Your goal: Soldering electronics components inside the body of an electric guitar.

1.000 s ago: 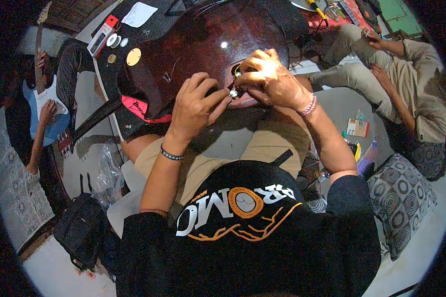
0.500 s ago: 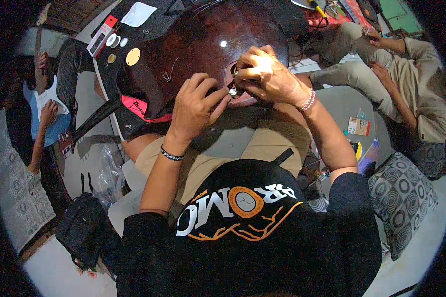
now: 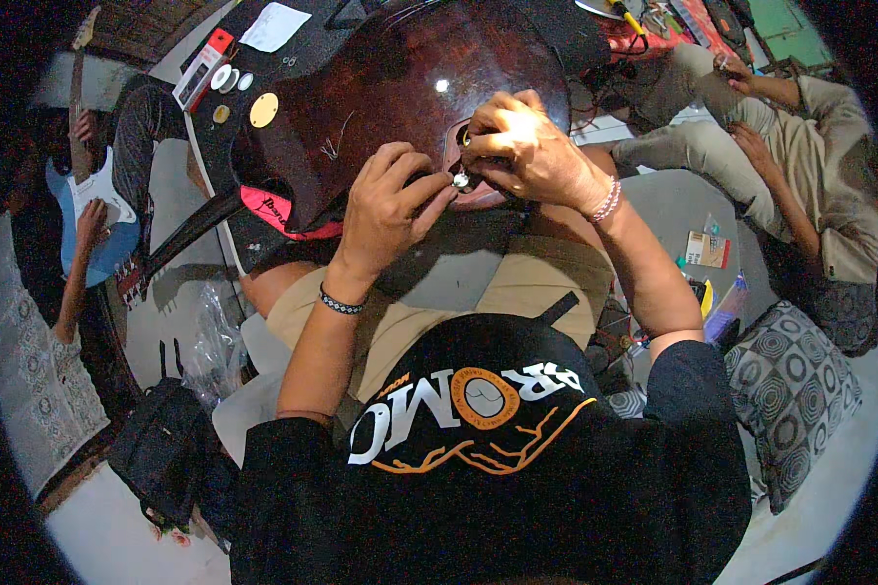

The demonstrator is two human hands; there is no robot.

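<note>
A glossy dark red-brown guitar body (image 3: pixel 400 102) lies across the table edge and over my lap. Near its close edge is an opened cavity (image 3: pixel 478 198) with a lighter, reddish rim. My left hand (image 3: pixel 392 200) pinches a small shiny metal part (image 3: pixel 460 180) between thumb and forefinger at the left of this cavity. Over the cavity, my right hand (image 3: pixel 527 151) has its fingers curled together beside that part. What the right fingertips grip is hidden behind the hand. Some thin pale wire strands (image 3: pixel 337 141) rest on the guitar's surface.
Spools (image 3: pixel 226 78), a red-and-white box (image 3: pixel 203 68), a round cream plate (image 3: pixel 263 110) and paper (image 3: pixel 274 26) lie at the far left. A yellow-handled tool (image 3: pixel 634 24) is far right. People sit either side; the left one holds a blue guitar (image 3: pixel 98 244). A patterned cushion (image 3: pixel 795 390) is near right.
Both hands stay at the cavity with almost the same grip. The whole picture has shifted very slightly; nothing has plainly been let go or picked up.
</note>
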